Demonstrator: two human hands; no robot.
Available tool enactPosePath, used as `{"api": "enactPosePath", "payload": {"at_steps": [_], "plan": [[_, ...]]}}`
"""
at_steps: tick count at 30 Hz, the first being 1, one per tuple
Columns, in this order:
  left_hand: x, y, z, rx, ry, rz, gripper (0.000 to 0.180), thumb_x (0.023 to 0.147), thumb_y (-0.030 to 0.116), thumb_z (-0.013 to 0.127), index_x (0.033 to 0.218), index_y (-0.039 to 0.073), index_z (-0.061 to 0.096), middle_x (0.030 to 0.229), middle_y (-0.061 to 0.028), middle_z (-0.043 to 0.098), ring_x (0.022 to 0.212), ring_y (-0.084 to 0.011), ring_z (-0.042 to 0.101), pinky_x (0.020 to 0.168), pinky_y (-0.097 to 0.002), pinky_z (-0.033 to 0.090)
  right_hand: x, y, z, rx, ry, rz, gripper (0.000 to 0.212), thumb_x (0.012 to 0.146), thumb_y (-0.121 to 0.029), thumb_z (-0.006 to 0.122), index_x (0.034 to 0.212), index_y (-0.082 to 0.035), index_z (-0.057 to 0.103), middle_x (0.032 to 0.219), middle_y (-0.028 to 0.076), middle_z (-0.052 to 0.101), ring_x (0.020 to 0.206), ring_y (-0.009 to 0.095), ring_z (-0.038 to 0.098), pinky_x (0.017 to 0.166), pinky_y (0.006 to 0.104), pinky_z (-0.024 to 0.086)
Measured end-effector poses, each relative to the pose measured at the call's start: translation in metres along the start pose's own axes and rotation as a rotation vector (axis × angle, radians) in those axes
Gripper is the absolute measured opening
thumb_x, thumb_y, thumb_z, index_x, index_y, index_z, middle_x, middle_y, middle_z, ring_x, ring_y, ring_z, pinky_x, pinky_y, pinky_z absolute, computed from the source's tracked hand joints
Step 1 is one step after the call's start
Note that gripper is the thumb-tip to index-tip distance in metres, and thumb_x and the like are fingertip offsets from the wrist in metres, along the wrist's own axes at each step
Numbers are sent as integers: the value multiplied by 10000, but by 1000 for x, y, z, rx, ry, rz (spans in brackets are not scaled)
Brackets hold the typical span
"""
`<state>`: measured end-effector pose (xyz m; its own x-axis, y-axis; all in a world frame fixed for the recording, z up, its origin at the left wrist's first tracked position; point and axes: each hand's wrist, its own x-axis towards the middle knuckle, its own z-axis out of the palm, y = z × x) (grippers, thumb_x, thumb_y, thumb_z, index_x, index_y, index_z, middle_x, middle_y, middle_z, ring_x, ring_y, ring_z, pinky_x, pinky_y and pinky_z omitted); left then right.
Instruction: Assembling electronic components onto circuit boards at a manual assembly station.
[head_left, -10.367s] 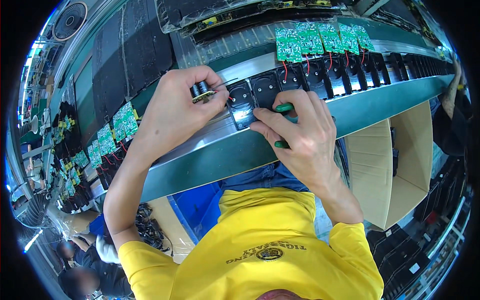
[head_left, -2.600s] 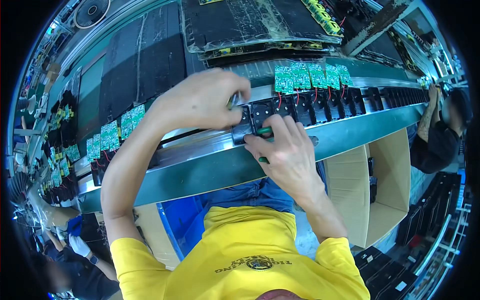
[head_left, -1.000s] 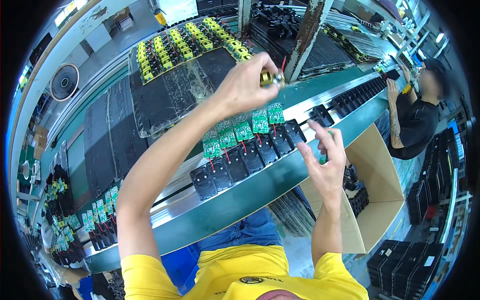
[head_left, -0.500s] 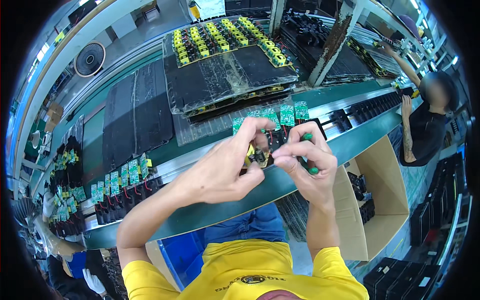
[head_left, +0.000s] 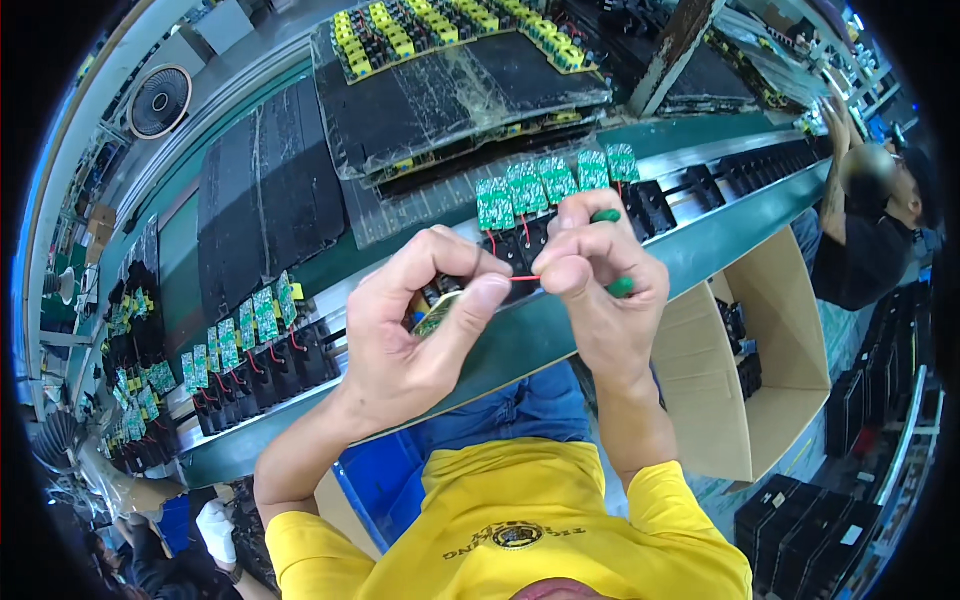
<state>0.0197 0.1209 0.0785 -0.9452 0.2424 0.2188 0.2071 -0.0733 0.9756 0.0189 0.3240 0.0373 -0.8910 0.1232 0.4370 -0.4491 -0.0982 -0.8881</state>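
Over the near edge of the line, my left hand [head_left: 405,325] is closed around a small circuit board [head_left: 436,314], most of it hidden by the fingers. Its thumb and forefinger pinch one end of a red wire [head_left: 525,278]. The wire runs straight across to my right hand [head_left: 610,290], whose thumb and forefinger pinch the other end. Two green grips of a hand tool [head_left: 620,287] stick out between my right fingers; the tool's working end is hidden. Just beyond stand green circuit boards [head_left: 525,187] with red wires, set on black cases [head_left: 508,250].
Another row of boards [head_left: 265,315] lines the rail on the left. Stacked black sheets [head_left: 450,110] carry yellow-topped boards behind. An open cardboard box [head_left: 790,360] with black parts stands at right, near a co-worker [head_left: 860,230]. A co-worker's white glove [head_left: 217,535] shows lower left.
My left hand has turned and drawn left, taking the board into its palm. The red wire is now stretched between both hands. The co-worker at right has shifted an arm.
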Motion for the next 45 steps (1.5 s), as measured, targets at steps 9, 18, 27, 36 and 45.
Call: {"api": "enactPosePath", "payload": {"at_steps": [9, 18, 27, 36, 45], "plan": [[30, -21, -53, 658, -196, -119, 83, 1040, 47, 819, 1014, -29, 794, 994, -76, 782, 852, -192, 664, 824, -317, 540, -21, 35, -17, -896, -260, -219, 227, 901, -210, 976, 1111, -135, 929, 1201, 38, 677, 991, 193, 625, 850, 354, 536], [35, -60, -59, 728, -183, -103, 85, 1017, 53, 839, 1005, -21, 800, 993, -76, 782, 846, -203, 669, 808, -323, 535, -36, 51, -7, -1046, -282, -245, 254, 862, -210, 987, 1105, -161, 931, 1199, 18, 686, 912, 213, 603, 825, 374, 544], [34, -66, -57, 747, -155, -51, 84, 1006, 47, 842, 996, -19, 790, 985, -71, 775, 836, -202, 664, 799, -327, 532, -35, 52, -6, -1036, -289, -229, 240, 873, -207, 984, 1103, -163, 931, 1199, 19, 686, 899, 213, 587, 815, 372, 541], [34, -70, -55, 831, -179, -29, 77, 988, 39, 842, 996, -16, 789, 975, -64, 766, 818, -203, 655, 787, -327, 529, -35, 51, -8, -1039, -307, -218, 237, 875, -206, 987, 1101, -163, 931, 1197, 21, 686, 893, 207, 578, 804, 361, 540], [33, -67, -56, 799, -158, -32, 87, 980, 40, 842, 991, -20, 780, 969, -60, 759, 811, -207, 650, 784, -327, 527, -34, 52, -9, -1036, -308, -216, 240, 874, -207, 991, 1102, -160, 930, 1195, 20, 685, 889, 198, 574, 802, 347, 538]]}}
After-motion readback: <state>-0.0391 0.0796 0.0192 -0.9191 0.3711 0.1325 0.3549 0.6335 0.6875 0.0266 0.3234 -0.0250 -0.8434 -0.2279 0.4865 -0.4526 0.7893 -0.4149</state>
